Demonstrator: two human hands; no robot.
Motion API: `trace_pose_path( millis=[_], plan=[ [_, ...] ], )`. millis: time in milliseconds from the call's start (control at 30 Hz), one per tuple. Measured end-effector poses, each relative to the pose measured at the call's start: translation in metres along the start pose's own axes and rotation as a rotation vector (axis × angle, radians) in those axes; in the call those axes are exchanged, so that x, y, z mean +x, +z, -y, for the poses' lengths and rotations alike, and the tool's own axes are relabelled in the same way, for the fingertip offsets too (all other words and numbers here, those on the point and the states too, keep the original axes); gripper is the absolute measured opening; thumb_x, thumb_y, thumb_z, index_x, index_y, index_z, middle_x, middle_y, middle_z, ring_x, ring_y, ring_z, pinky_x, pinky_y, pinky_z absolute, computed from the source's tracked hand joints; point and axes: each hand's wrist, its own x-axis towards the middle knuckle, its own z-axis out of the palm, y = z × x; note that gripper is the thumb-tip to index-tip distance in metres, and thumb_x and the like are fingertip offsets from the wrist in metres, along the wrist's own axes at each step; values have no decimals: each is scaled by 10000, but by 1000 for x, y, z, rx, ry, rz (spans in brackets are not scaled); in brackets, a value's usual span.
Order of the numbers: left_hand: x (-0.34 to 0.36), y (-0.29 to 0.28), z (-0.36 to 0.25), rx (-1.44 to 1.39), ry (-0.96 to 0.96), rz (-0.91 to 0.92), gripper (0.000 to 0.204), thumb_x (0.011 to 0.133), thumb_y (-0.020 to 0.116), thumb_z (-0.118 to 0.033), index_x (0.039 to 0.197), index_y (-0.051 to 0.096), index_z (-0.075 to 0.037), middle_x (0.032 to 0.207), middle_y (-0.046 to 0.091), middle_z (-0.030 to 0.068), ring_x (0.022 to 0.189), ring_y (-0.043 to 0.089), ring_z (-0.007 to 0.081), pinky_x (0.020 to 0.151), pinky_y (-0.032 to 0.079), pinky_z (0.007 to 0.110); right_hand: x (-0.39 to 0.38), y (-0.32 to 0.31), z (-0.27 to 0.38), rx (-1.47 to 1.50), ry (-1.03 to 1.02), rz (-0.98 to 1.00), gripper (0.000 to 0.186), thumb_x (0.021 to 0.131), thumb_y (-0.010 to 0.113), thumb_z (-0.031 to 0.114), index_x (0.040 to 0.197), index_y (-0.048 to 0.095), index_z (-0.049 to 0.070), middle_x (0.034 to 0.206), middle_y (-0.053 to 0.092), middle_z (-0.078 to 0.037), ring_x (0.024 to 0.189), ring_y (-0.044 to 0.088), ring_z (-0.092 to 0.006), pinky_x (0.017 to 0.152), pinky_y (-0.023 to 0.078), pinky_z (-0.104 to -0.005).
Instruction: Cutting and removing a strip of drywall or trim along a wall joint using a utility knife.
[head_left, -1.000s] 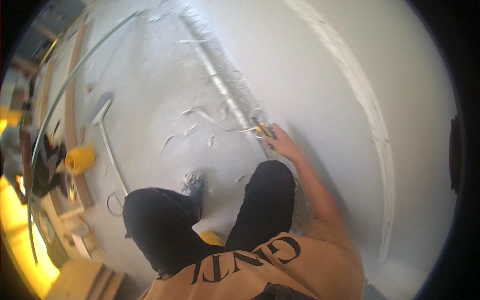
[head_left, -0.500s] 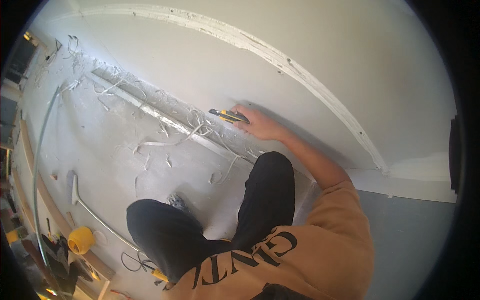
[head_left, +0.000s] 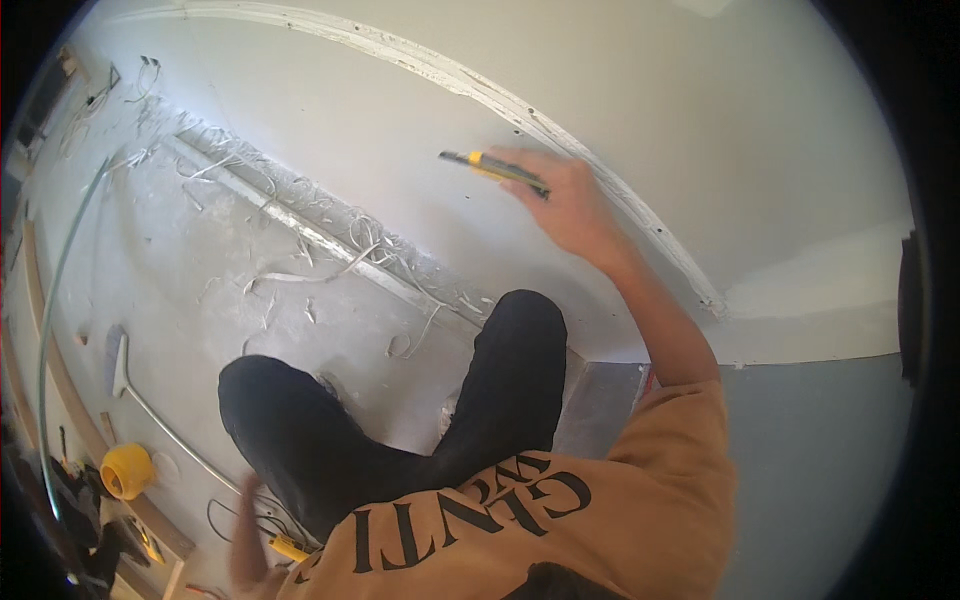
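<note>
My right hand [head_left: 568,198] is closed around a yellow and black utility knife [head_left: 510,175], raised in front of the pale wall [head_left: 700,120]. The knife's dark tip points left. Just above the hand, a rough white seam [head_left: 465,82] curves down across the wall. My left hand [head_left: 248,555] hangs low at the left, beside my bent knee. Motion smears it, so its fingers cannot be made out. A yellow-handled tool [head_left: 290,547] with a dark cord lies on the floor next to it.
Along the wall's foot lies a long white strip [head_left: 300,228] amid curled scraps. To the left are a long-handled, broom-like tool [head_left: 116,360], a bent pale tube [head_left: 50,330], wooden boards [head_left: 70,380] and a round yellow container [head_left: 128,470]. My knees are bent near the wall.
My right hand has lifted the utility knife up and to the right, away from the wall's foot toward the seam. My left hand has come into view at the lower left.
</note>
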Motion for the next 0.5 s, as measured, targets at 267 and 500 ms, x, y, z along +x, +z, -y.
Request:
trace_pose_path(
  millis=[267, 500],
  plan=[
    [-20, -248, -448, 261, 801, -399, 519, 1110, 663, -361, 1479, 663, 4, 1430, 702, 256, 1308, 680, 362, 1147, 504, 455, -45, 43, -9, 619, 450, -328, 426, 1046, 778, 195, 1461, 707, 138, 887, 659, 11, 715, 607, -88, 645, 536, -315],
    [65, -130, -679, -661, 1187, -639, 405, 1079, 741, -301, 1332, 690, 11, 1140, 801, 190, 1024, 775, 255, 888, 596, 379, 17, 105, -14, 1263, 380, -338, 376, 1093, 712, 195, 1435, 685, 40, 993, 755, -49, 746, 641, -104, 641, 555, -316]
  ],
)
